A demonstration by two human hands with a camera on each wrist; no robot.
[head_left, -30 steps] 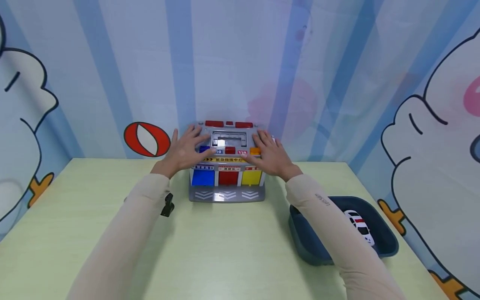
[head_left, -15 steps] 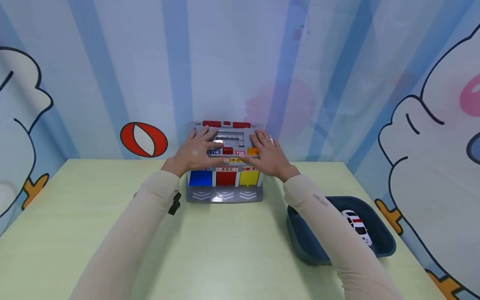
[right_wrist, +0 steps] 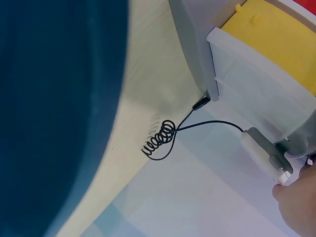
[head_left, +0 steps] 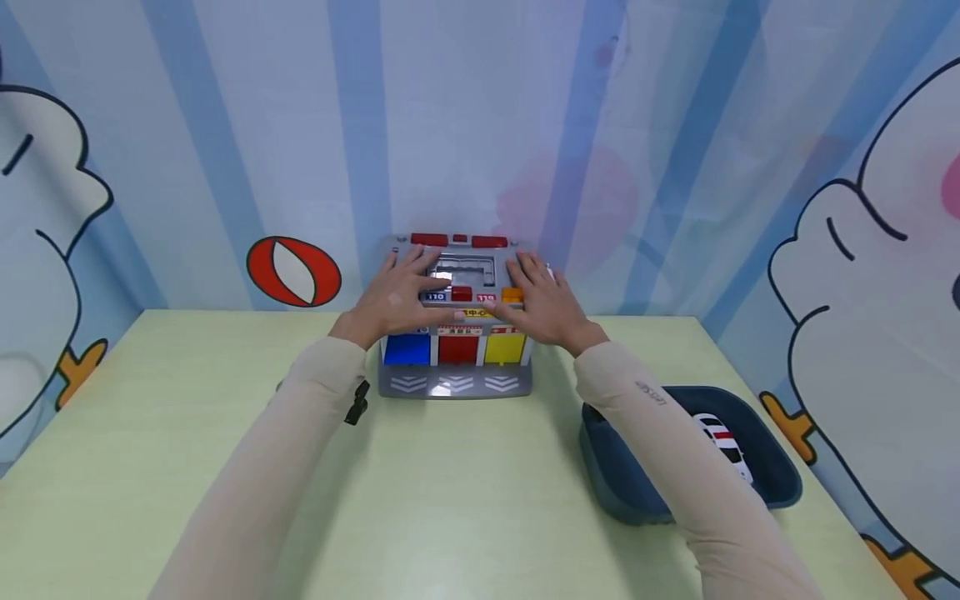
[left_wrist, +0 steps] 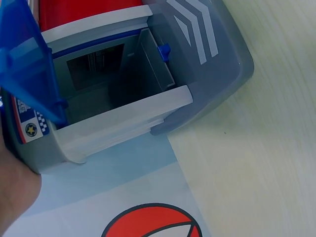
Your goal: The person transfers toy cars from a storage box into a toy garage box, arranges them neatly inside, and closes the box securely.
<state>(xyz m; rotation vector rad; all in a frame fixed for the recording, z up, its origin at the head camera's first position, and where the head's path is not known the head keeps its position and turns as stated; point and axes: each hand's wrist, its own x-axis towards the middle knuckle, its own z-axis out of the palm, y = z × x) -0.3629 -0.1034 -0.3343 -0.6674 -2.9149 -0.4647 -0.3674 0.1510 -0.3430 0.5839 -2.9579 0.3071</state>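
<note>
A grey toy garage [head_left: 457,382] with blue, red and yellow doors stands at the back of the table. My left hand [head_left: 393,300] lies on the left of its top, fingers spread, thumb across the front edge. My right hand [head_left: 551,308] rests on the right of the top near the orange button [head_left: 512,295], fingers extended. The blue door [left_wrist: 29,64] is raised in the left wrist view, baring a hollow compartment [left_wrist: 113,74]. In the right wrist view the yellow door [right_wrist: 271,39] is closed, and a white toy handset [right_wrist: 266,155] hangs at the garage's side.
A dark blue bin [head_left: 626,492] stands at the table's right, partly behind my right sleeve. A white toy car [head_left: 723,446] with black and red markings lies in it. The handset's coiled black cord [right_wrist: 160,138] dangles beside the garage. A printed curtain [head_left: 465,117] hangs behind.
My left hand has slid to the right along the garage top, now covering the left button. My right hand has stayed nearly in place.
</note>
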